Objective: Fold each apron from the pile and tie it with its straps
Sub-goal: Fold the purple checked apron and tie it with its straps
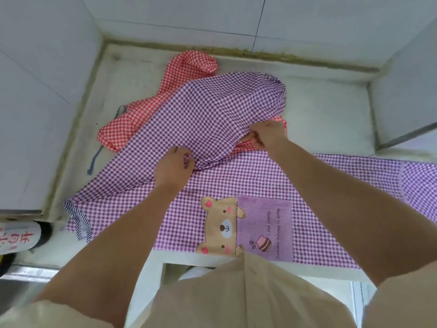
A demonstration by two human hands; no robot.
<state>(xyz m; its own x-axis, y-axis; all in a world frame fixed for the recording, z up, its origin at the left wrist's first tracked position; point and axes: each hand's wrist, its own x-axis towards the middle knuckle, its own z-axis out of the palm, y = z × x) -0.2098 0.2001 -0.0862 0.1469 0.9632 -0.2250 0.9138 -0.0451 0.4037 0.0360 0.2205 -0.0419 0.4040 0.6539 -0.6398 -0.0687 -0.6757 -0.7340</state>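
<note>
The purple apron point(212, 110) lies spread on the counter point(331, 110), its far part lying over the red apron point(189, 65). The left hand point(173, 166) and right hand point(266, 134) each pinch a fold near its middle, and the cloth bulges away beyond the fingers.

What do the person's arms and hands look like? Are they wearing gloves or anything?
No gloves! The left hand and the right hand are both bare, with no ring, watch or bracelet showing. The arms are bare too, up to short, loose cream sleeves. They match the cream top at the bottom of the picture.
</note>
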